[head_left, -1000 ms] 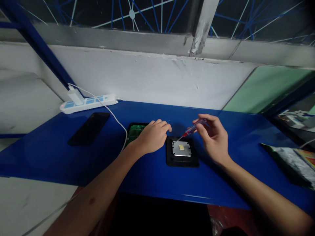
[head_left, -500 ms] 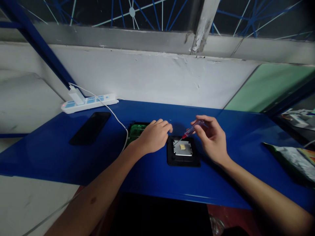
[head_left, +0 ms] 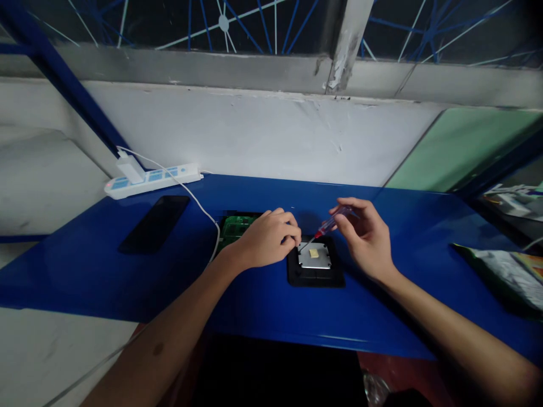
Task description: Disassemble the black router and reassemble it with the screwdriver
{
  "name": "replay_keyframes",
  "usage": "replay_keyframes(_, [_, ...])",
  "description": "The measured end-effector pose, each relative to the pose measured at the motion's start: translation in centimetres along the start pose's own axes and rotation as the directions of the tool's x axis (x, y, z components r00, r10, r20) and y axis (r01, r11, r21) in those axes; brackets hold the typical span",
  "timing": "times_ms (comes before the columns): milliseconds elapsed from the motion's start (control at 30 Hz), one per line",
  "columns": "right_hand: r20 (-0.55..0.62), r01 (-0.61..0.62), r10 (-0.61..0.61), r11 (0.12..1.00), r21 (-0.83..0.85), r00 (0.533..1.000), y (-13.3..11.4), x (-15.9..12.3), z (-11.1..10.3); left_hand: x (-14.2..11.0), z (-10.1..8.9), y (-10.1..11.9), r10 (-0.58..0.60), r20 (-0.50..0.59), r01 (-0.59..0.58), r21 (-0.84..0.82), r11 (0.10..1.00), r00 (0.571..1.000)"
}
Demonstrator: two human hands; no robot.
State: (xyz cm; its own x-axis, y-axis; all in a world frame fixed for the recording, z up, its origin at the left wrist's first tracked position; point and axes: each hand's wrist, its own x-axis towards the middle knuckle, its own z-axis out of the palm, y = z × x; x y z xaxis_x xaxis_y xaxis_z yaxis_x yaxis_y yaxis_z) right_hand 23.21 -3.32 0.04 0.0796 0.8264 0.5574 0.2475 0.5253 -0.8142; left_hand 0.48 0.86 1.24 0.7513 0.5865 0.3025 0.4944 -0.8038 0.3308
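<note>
My right hand (head_left: 362,234) grips a screwdriver (head_left: 326,227) by its clear, purplish handle with a red collar. The shaft slants down to the left, its tip at the upper left corner of a silver metal plate (head_left: 314,263). That plate, with a small yellowish pad (head_left: 314,253) in its middle, sits in a square black plastic housing (head_left: 316,278). My left hand (head_left: 271,237) is closed, fingers curled and fingertips beside that same corner; whatever they pinch is hidden. Partly under the left hand lies a green circuit board (head_left: 235,227).
On the blue table (head_left: 263,311), a black phone-like slab (head_left: 155,224) lies at left. Behind it is a white power strip (head_left: 155,180) with a plugged-in charger (head_left: 130,168); its white cable (head_left: 197,200) runs toward my left arm. A shiny packet (head_left: 504,277) lies at right.
My left hand has moved slightly right, its fingers curling down to the corner of the metal plate. The right hand and screwdriver stay almost where they were.
</note>
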Motion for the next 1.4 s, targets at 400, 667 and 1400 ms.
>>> replay_keyframes(400, [0.006,-0.018,0.017,0.999,0.047,1.000,-0.35,-0.05,-0.05,-0.20,-0.50,0.50,0.018,0.049,-0.014,-0.070,0.997,0.999])
replay_keyframes(667, [0.007,-0.014,0.014,1.000,0.003,1.000,-0.52,-0.07,-0.16,-0.20,-0.35,0.39,0.028,0.052,-0.025,-0.053,0.998,0.998])
replay_keyframes(1400, [0.014,0.005,-0.005,1.000,0.004,1.000,-0.33,0.01,-0.27,-0.21,-0.50,0.33,0.066,0.107,-0.064,-0.025,0.998,0.992])
